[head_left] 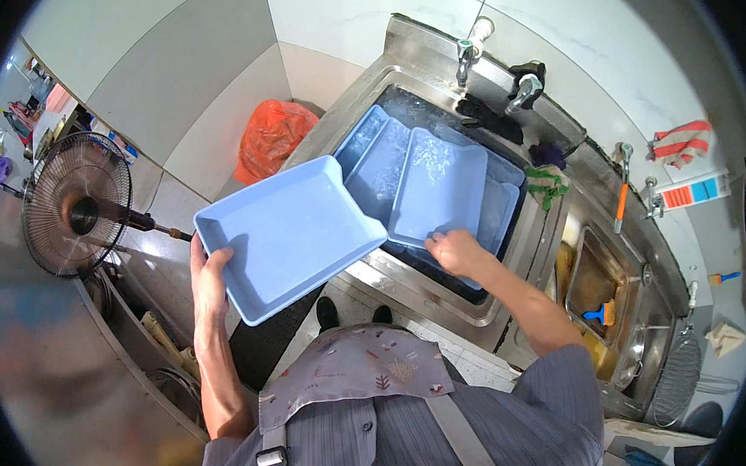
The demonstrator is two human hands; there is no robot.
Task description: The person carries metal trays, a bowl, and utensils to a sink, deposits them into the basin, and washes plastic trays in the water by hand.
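My left hand grips the left end of a pale blue plastic tray, thumb inside its rim. This tray is held tilted in front of the sink's left front edge. My right hand is on the near rim of a second blue plastic tray, its fingers curled over the edge. That tray leans in a stainless steel sink among several similar blue trays, some with suds or water on them. The right fingertips are partly hidden.
Two taps stand over the sink's back edge. A red plastic bag sits beyond its left side. At left is a standing fan beside a metal counter. A second basin at right holds a metal pan and a blue-handled brush.
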